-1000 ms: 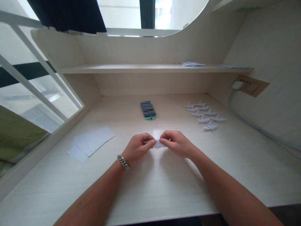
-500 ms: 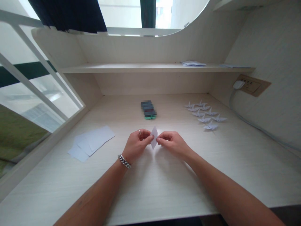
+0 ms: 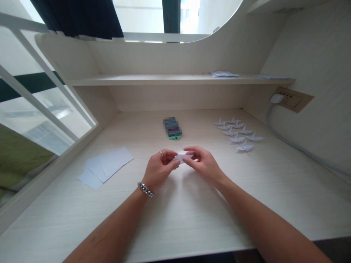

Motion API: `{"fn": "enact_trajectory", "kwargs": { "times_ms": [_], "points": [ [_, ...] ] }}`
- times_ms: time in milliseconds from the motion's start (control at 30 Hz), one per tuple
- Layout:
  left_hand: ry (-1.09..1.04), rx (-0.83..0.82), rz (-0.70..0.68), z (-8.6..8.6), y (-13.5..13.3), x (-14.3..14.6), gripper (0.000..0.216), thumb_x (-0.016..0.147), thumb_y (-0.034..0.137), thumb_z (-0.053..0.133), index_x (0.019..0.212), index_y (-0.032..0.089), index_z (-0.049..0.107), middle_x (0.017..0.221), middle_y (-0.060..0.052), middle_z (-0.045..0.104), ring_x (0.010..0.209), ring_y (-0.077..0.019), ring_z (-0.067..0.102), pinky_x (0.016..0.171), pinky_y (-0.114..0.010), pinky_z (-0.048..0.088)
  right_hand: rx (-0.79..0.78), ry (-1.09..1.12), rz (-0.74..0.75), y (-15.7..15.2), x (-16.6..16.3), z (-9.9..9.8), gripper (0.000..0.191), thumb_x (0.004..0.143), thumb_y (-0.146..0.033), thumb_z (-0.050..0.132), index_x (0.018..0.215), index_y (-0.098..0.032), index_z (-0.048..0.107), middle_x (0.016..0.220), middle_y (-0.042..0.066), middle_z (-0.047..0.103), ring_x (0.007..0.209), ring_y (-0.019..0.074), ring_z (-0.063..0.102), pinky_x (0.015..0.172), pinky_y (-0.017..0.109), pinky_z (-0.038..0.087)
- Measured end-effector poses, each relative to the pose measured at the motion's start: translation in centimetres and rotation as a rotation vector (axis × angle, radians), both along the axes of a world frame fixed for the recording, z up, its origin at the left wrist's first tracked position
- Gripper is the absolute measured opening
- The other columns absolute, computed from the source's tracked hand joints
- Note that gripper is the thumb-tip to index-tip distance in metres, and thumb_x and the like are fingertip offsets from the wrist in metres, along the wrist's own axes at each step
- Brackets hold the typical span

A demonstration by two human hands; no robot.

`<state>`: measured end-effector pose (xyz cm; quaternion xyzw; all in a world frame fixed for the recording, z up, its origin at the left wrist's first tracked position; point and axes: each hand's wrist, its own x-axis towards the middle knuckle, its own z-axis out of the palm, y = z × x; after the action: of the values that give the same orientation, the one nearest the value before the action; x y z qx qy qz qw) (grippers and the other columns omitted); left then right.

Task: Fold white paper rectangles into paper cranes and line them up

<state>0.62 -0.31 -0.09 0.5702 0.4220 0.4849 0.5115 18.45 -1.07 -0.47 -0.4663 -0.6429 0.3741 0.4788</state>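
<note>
Both of my hands hold one small folded piece of white paper (image 3: 182,157) just above the middle of the pale wooden desk (image 3: 175,219). My left hand (image 3: 159,169), with a ring and a metal bracelet, pinches its left end. My right hand (image 3: 203,164) pinches its right end with thumb and fingers. The paper lies nearly flat between them.
Loose white paper sheets (image 3: 104,167) lie on the desk to the left. Several folded paper cranes (image 3: 240,133) stand at the right rear. A phone in a green case (image 3: 172,128) lies behind my hands. A shelf (image 3: 164,79) carries more paper (image 3: 223,74). A cable (image 3: 290,143) runs along the right wall.
The paper was flat, then turned up on edge, and now lies flat again between my hands, slightly farther from me. My fingers have shifted their pinch.
</note>
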Motion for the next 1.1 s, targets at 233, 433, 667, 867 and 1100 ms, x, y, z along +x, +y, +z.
{"fn": "enact_trajectory", "kwargs": {
  "times_ms": [233, 433, 667, 867, 1100],
  "points": [
    [0.066, 0.040, 0.006, 0.16, -0.13, -0.08, 0.032, 0.066, 0.029, 0.079, 0.091, 0.013, 0.067, 0.077, -0.006, 0.074, 0.067, -0.0160, 0.068, 0.065, -0.028, 0.056, 0.109, -0.010, -0.001, -0.22, -0.29, -0.47, 0.020, 0.081, -0.025, 0.066, 0.099, -0.022, 0.074, 0.094, 0.007, 0.073, 0.084, 0.0190, 0.067, 0.072, 0.030, 0.054],
    [0.073, 0.067, -0.001, 0.03, -0.11, -0.02, 0.025, 0.067, 0.028, 0.078, 0.085, 0.013, 0.069, 0.073, -0.006, 0.073, 0.065, -0.0164, 0.068, 0.064, -0.028, 0.055, 0.060, 0.024, 0.002, 0.00, -0.29, -0.46, 0.014, 0.078, -0.028, 0.068, 0.088, -0.020, 0.074, 0.089, 0.006, 0.074, 0.083, 0.0202, 0.068, 0.073, 0.031, 0.054],
    [0.115, 0.041, -0.068, 0.08, -0.17, 0.06, 0.023, 0.068, 0.028, 0.078, 0.081, 0.012, 0.069, 0.077, -0.007, 0.072, 0.069, -0.0163, 0.068, 0.066, -0.028, 0.055, -0.105, 0.096, 0.091, 0.02, -0.36, -0.08, 0.018, 0.074, -0.031, 0.071, 0.081, -0.015, 0.071, 0.076, 0.005, 0.071, 0.070, 0.0165, 0.065, 0.065, 0.028, 0.051],
    [0.135, 0.017, -0.058, 0.38, -0.18, 0.17, 0.019, 0.067, 0.024, 0.077, 0.077, 0.011, 0.069, 0.068, -0.005, 0.070, 0.060, -0.0131, 0.063, 0.058, -0.025, 0.052, -0.185, 0.184, 0.128, 0.07, -0.38, -0.28, 0.017, 0.070, -0.027, 0.072, 0.080, -0.014, 0.071, 0.072, 0.004, 0.069, 0.065, 0.0146, 0.063, 0.063, 0.028, 0.050],
    [0.077, -0.019, -0.047, 0.58, -0.33, 0.23, 0.019, 0.063, 0.022, 0.079, 0.075, 0.011, 0.069, 0.066, -0.004, 0.070, 0.058, -0.0126, 0.063, 0.058, -0.025, 0.052, -0.265, 0.299, 0.137, 0.04, -0.42, -0.29, 0.018, 0.064, -0.026, 0.074, 0.077, -0.014, 0.072, 0.067, 0.002, 0.069, 0.064, 0.0144, 0.064, 0.062, 0.027, 0.051]
  ]
}}
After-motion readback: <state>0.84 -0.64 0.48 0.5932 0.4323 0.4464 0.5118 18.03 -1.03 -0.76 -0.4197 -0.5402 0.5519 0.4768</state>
